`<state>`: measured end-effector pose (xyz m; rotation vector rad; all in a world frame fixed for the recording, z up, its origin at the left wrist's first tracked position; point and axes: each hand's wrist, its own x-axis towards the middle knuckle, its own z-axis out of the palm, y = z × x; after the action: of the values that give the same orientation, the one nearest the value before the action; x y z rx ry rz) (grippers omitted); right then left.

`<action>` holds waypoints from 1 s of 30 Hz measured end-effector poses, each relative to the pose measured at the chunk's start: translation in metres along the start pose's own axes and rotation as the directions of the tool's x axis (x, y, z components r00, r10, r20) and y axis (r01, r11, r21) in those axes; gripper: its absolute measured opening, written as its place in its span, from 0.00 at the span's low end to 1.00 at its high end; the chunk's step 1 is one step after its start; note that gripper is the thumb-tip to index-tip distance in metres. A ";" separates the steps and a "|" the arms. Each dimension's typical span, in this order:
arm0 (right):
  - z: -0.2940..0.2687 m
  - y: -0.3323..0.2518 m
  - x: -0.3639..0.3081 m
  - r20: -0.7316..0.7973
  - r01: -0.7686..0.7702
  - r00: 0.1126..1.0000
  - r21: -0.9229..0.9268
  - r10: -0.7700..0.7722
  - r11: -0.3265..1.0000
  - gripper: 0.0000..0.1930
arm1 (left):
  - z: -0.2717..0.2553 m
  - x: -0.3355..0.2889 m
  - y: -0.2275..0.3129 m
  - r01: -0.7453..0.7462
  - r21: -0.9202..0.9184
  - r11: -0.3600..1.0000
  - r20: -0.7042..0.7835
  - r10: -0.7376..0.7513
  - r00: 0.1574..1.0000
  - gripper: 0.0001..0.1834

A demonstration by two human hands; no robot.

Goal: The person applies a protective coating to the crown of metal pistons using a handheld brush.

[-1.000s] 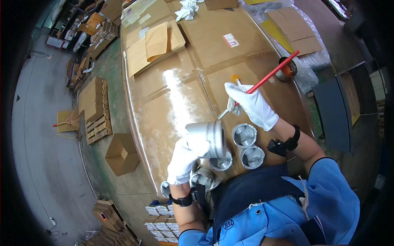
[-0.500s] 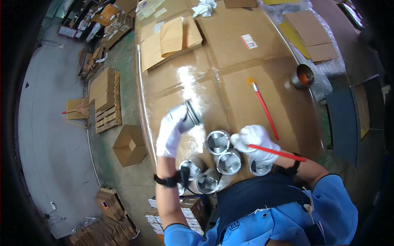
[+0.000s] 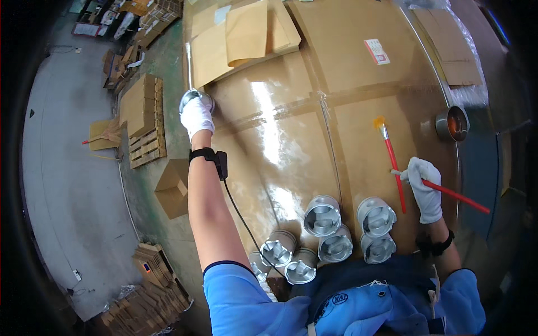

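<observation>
Out at the table's left edge, my left hand (image 3: 196, 116), in a white glove, is closed around a metal piston (image 3: 208, 101). Most of that piston is hidden by the glove. My right hand (image 3: 426, 187), also gloved, grips a thin red stick (image 3: 457, 196) like a brush handle; whether it has bristles I cannot tell. Beside it a red-handled paintbrush (image 3: 390, 151) with orange-stained bristles lies on the table. Several silver pistons stand close to my body, among them one at the front of the middle group (image 3: 322, 215) and one to its right (image 3: 376, 217).
A metal can (image 3: 451, 124) with orange-brown liquid sits at the table's right edge. Brown cardboard sheets (image 3: 246, 33) lie at the far left of the film-covered table (image 3: 297, 140). On the floor to the left are an open carton (image 3: 172, 190) and a wooden pallet (image 3: 147, 150) bearing boxes.
My left hand has carried the piston forward and left to the table edge. My right hand has moved right, away from the pistons, still gripping the red stick. The view has shifted.
</observation>
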<state>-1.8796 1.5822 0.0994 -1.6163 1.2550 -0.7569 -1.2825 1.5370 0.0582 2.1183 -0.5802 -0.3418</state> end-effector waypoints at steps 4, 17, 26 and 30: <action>-0.014 0.013 0.016 -0.158 0.069 0.982 -0.193 -0.101 0.979 0.19 | -0.012 -0.046 0.021 -0.620 0.716 0.323 0.215 0.743 0.635 0.15; -0.156 0.094 0.048 -0.547 -0.276 0.809 -0.032 0.214 0.961 0.28 | -0.024 -0.435 0.052 -0.758 0.514 0.401 0.812 0.056 0.580 0.33; -0.139 0.053 0.035 -0.520 -0.187 0.804 0.238 0.288 0.953 0.33 | -0.037 -0.399 0.055 0.152 -0.042 0.988 0.781 -0.062 0.622 0.13; -0.075 -0.026 0.009 -0.288 -0.133 0.926 0.358 0.245 0.924 0.32 | -0.026 -0.407 0.065 0.554 -0.637 0.536 0.673 0.036 0.739 0.20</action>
<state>-1.9326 1.5526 0.1514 -1.1035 1.4069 -1.0803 -1.6365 1.7352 0.1380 1.1042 -0.3085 -1.2858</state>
